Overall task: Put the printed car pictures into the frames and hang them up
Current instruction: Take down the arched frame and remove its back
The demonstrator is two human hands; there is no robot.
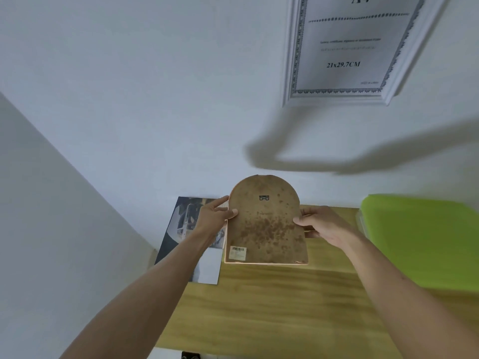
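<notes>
I hold an arch-topped picture frame (267,224) upright above the wooden table (272,301), its brown backing board facing me. A small metal hanger sits near its top and a barcode sticker at its lower left. My left hand (215,216) grips the frame's left edge, thumb on the back. My right hand (321,224) grips the right edge the same way. A printed car picture (181,229) leans against the wall behind my left hand, partly hidden by it. A white A4 frame (355,50) with a placeholder sheet hangs on the wall at the upper right.
A lime green plastic lid or box (420,242) sits on the table's right side. A white sheet (210,265) lies below the car picture. The white wall stands directly behind the table, with a corner wall to the left.
</notes>
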